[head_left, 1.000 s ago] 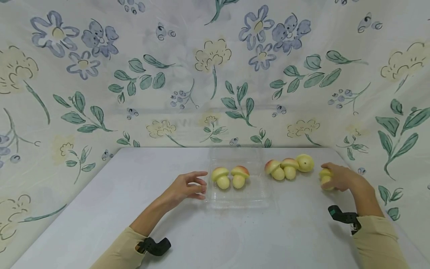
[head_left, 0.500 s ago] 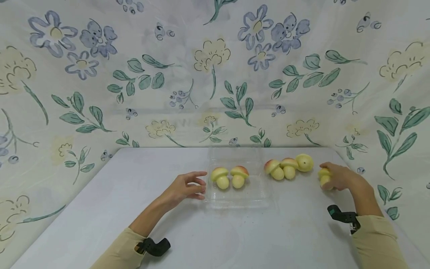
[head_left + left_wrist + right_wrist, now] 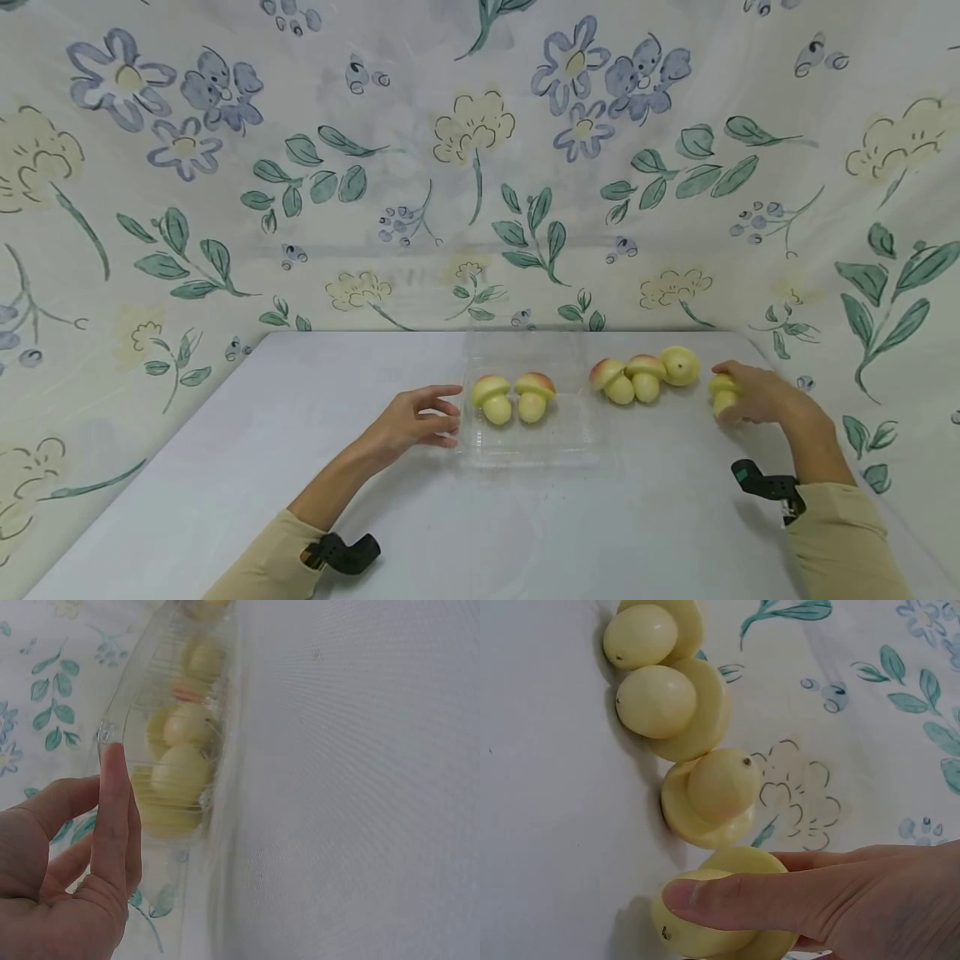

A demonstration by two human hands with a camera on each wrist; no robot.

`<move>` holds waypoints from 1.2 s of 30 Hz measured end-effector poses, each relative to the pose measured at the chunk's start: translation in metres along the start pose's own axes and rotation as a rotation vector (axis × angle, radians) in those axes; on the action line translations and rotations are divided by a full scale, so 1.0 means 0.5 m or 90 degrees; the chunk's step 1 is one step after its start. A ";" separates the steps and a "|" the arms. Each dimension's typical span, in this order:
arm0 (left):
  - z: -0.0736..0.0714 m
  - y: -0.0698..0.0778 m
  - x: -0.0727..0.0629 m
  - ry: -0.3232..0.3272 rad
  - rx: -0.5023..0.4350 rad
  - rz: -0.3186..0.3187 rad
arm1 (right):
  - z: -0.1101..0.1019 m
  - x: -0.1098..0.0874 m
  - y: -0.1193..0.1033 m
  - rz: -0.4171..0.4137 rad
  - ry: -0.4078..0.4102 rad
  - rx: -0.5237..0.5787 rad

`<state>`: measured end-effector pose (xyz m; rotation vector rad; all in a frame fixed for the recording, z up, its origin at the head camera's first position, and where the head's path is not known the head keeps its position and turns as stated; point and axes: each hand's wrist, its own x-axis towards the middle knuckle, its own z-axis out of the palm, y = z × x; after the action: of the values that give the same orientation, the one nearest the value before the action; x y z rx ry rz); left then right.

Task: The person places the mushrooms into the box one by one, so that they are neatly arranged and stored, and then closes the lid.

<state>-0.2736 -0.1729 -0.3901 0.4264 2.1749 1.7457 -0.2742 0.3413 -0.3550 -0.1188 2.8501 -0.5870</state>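
A toy mushroom [image 3: 723, 400], yellow-green, is pinched between the thumb and fingers of my right hand [image 3: 767, 395] at the table's right side. The right wrist view shows my thumb lying across its stem [image 3: 679, 911]. My left hand [image 3: 411, 421] touches the left side of a clear plastic box [image 3: 573, 442], its fingers extended and fairly straight. Inside that box lie two mushrooms [image 3: 497, 407] with reddish-yellow caps, side by side. In the left wrist view the mushrooms [image 3: 180, 776] show through the box wall.
Between the box and my right hand, two mushrooms [image 3: 619, 383] with reddish caps lie touching. A rounder yellow one [image 3: 681, 366] sits at their right end. The white table [image 3: 525, 533] ends at a floral cloth [image 3: 420, 183] behind.
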 end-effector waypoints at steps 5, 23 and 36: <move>0.000 0.000 0.001 0.001 0.009 0.002 | -0.001 -0.002 -0.006 -0.009 0.008 -0.002; 0.001 0.001 0.000 -0.002 0.005 0.004 | -0.021 -0.014 -0.039 -0.064 0.029 -0.014; -0.001 0.000 0.002 -0.003 0.011 0.005 | -0.030 -0.026 -0.065 -0.104 0.051 -0.014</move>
<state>-0.2749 -0.1728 -0.3901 0.4433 2.1904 1.7295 -0.2642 0.3189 -0.3260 -0.3412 2.9436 -0.6049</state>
